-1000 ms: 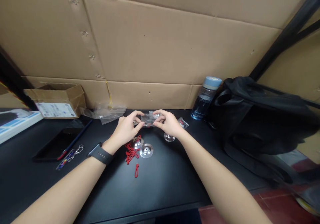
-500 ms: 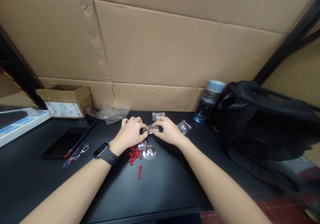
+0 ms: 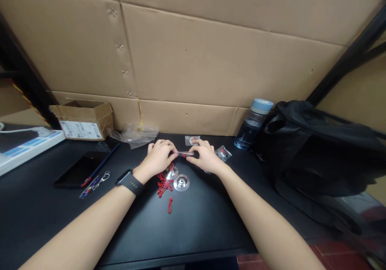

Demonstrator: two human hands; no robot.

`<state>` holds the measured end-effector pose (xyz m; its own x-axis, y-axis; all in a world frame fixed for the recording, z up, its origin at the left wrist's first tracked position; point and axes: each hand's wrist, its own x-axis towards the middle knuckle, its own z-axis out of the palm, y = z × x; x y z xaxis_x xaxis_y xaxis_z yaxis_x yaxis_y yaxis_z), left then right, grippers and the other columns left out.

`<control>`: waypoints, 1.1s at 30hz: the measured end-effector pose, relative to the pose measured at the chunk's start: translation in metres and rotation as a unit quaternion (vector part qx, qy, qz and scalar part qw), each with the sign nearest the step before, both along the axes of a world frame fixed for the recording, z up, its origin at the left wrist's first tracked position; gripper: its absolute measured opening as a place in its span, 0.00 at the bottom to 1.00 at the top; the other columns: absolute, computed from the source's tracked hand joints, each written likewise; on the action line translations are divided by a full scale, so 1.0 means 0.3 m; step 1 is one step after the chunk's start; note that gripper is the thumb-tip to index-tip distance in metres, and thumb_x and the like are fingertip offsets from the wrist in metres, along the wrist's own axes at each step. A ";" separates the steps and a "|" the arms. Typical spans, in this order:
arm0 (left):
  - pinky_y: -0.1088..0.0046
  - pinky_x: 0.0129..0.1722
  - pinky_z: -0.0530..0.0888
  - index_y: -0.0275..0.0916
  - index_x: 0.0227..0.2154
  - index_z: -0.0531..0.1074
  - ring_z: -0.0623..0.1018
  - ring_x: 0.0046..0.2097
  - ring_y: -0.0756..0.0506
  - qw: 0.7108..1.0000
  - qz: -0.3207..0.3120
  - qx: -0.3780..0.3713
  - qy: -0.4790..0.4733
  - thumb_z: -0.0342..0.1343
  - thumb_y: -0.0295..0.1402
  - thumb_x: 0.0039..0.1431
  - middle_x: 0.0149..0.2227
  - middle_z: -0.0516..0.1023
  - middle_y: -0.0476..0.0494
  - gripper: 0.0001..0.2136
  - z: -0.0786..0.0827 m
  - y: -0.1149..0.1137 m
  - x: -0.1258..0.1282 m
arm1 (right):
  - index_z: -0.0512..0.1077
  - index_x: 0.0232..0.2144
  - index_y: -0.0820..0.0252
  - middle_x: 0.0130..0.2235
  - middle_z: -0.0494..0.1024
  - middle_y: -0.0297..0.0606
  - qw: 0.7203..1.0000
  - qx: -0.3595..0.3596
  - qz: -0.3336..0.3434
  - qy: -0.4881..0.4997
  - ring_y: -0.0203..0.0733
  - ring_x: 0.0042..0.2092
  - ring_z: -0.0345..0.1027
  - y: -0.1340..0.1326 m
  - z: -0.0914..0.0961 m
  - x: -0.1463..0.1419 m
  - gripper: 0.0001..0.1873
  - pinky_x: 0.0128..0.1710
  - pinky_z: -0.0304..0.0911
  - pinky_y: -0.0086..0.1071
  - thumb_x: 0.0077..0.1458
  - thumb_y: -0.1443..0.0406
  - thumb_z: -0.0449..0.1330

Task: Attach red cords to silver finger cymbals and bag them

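Observation:
Between my two hands is a small clear plastic packet [image 3: 185,154], seen nearly edge-on, with something red in it. My left hand [image 3: 159,156], wearing a dark watch, pinches its left end. Thumb and fingers of my right hand [image 3: 206,156] grip the other end. Just below the hands lie two shiny metal discs, one disc [image 3: 181,183] with a small centre hole and another disc [image 3: 172,173] partly under red cord. Several red cord loops [image 3: 163,188] are heaped beside them, and a single red loop [image 3: 170,205] lies nearer me.
Filled packets lie behind my right hand [image 3: 192,140] and beside it [image 3: 223,153]. A water bottle [image 3: 252,123] and black bag [image 3: 316,149] stand right. Leftward are a clear bag [image 3: 137,136], cardboard box [image 3: 84,121], tablet [image 3: 84,167], keychain [image 3: 94,185] and power strip [image 3: 33,147].
The packet has turned from lying fairly flat to nearly edge-on, showing red. Both hands still hold its ends. The whole view has shifted slightly.

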<state>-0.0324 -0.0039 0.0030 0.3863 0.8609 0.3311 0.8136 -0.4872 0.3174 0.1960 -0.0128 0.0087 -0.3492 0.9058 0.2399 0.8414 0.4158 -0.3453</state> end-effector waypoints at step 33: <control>0.55 0.51 0.66 0.47 0.45 0.79 0.74 0.51 0.37 1.000 -0.020 -0.020 -0.007 0.53 0.35 0.65 0.48 0.79 0.41 0.12 0.012 -0.015 -0.046 | 0.81 0.31 0.61 0.40 0.81 0.51 0.985 -0.025 -0.162 -0.044 0.53 0.46 0.75 0.353 0.057 -0.294 0.16 0.45 0.67 0.42 0.60 0.55 0.62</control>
<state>-0.0461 -0.0083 0.0065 0.4158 0.8576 0.3027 0.7890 -0.5057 0.3491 0.1079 0.0931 0.0259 -0.0568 0.9830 0.1749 0.9547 0.1047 -0.2786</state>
